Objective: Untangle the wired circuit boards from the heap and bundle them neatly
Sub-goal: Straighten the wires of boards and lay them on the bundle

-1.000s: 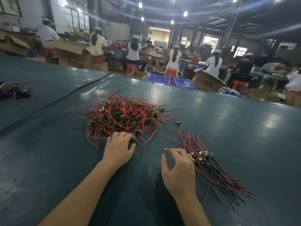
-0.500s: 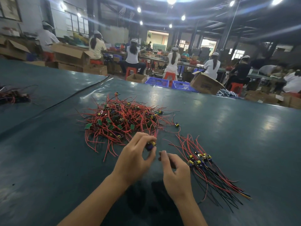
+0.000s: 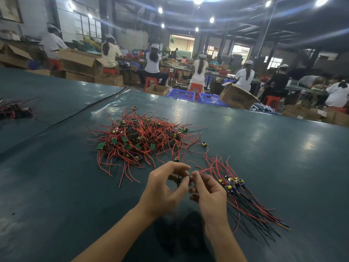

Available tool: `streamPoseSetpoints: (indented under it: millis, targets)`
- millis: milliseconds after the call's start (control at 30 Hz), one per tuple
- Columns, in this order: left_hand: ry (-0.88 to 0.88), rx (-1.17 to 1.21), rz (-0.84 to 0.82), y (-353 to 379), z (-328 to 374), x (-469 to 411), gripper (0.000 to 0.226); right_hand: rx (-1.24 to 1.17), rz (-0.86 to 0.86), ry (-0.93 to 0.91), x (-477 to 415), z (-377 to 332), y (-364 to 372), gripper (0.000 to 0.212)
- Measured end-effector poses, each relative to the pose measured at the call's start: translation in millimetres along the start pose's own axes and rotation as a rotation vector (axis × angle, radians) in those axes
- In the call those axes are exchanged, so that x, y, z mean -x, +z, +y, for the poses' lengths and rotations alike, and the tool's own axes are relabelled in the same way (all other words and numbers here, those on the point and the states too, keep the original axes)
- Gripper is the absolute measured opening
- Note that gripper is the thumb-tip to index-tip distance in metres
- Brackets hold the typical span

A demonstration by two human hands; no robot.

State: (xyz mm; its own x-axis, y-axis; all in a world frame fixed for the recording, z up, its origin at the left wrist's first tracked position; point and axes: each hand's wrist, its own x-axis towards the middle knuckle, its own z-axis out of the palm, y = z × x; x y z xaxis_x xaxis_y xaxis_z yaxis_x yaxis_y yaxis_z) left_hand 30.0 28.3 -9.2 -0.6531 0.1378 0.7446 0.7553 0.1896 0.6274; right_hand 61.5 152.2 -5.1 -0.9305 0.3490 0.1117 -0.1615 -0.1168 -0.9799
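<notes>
A tangled heap [image 3: 140, 140] of small green circuit boards with red and black wires lies on the dark green table [image 3: 56, 195] ahead of me. To its right a sorted bundle [image 3: 243, 197] lies with the wires laid parallel and the yellow-topped boards together at the near-left end. In front of the heap, my left hand [image 3: 164, 191] pinches a small dark board [image 3: 177, 179] between thumb and fingers. My right hand [image 3: 207, 193] meets it from the right and pinches that board's red wire [image 3: 203, 170], which trails up toward the heap.
A second small tangle of wires [image 3: 15, 110] lies at the far left of the table. A loose board [image 3: 204, 144] sits between heap and bundle. Beyond the far table edge are cardboard boxes [image 3: 237, 97], blue crates [image 3: 181, 95] and several seated workers.
My left hand left the heap's near edge with a board pinched in it and rose in front of me. My right hand came off the table and closed on its wire.
</notes>
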Motion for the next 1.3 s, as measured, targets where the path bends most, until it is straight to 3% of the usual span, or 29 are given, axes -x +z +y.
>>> streamPoseSetpoints:
  millis: [100, 267, 367, 467, 633, 833, 933, 1033, 1133, 1300]
  targets:
    - [-0.3, 0.183, 0.139, 2.0, -1.6, -3.4, 0.021, -0.022, 0.029, 0.0, 0.0, 0.3, -0.6, 0.01]
    - [-0.618, 0.422, 0.271, 0.5, -5.0, -9.0, 0.03, -0.051, 0.047, -0.012, -0.2, 1.7, -1.5, 0.016]
    - [-0.876, 0.863, 0.413, -2.6, -4.4, -13.8, 0.037, -0.11, 0.094, -0.011, -2.6, 1.0, -4.2, 0.018]
    - [-1.05, 1.129, 0.312, -10.0, -1.6, -17.5, 0.045, -0.132, 0.096, -0.008, -3.0, -0.7, -5.8, 0.012]
    - [-1.03, 1.025, 0.136, -10.9, 0.3, -19.6, 0.033, -0.157, 0.142, -0.021, -1.6, -3.6, -4.8, 0.01]
    - [-0.85, 0.694, -0.298, -8.0, 7.2, -11.2, 0.049, -0.11, 0.08, -0.044, 1.8, -3.4, -1.2, 0.013]
    - [-0.782, 0.573, -0.224, -3.6, 7.9, -9.2, 0.038, -0.091, 0.071, -0.039, 1.9, -2.0, -0.4, 0.014]
    - [-0.746, 0.543, -0.181, -2.2, 6.9, -10.3, 0.028, -0.144, 0.107, 0.078, -1.1, -0.4, 1.9, 0.01]
    - [-0.747, 0.547, -0.149, -1.1, 4.4, -11.4, 0.026, -0.285, 0.251, 0.22, -11.4, -2.8, -3.8, 0.018]
    - [-0.736, 0.503, -0.194, -3.0, -1.0, -10.3, 0.017, -0.42, 0.393, 0.227, -22.8, -8.5, -21.8, 0.01]
